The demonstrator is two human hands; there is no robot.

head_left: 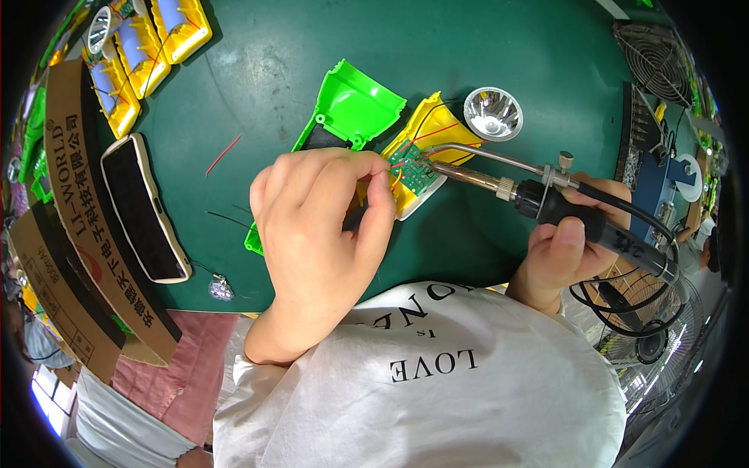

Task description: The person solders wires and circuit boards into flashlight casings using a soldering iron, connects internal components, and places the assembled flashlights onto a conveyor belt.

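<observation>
My right hand (573, 253) is wrapped round the black handle of a soldering iron (538, 201), which has a thin metal feed tube alongside its barrel. The iron's tip reaches the green circuit board (421, 181) lying in a yellow plastic housing (431, 117). At the board's left side, the thumb and forefinger of my left hand (318, 210) pinch a thin red wire (398, 164). Part of the housing is hidden under that hand. A bright green plastic shell (360, 100) lies just beyond it. Close to the housing's right rests a round silver reflector (493, 114).
At the far left lie several yellow housings (134, 58) with blue cylinders. Cardboard pieces (101, 210) and a cream-edged phone (148, 207) line the left side. A loose red wire (223, 156) lies on the green mat (257, 70). A fan (655, 351) stands at right.
</observation>
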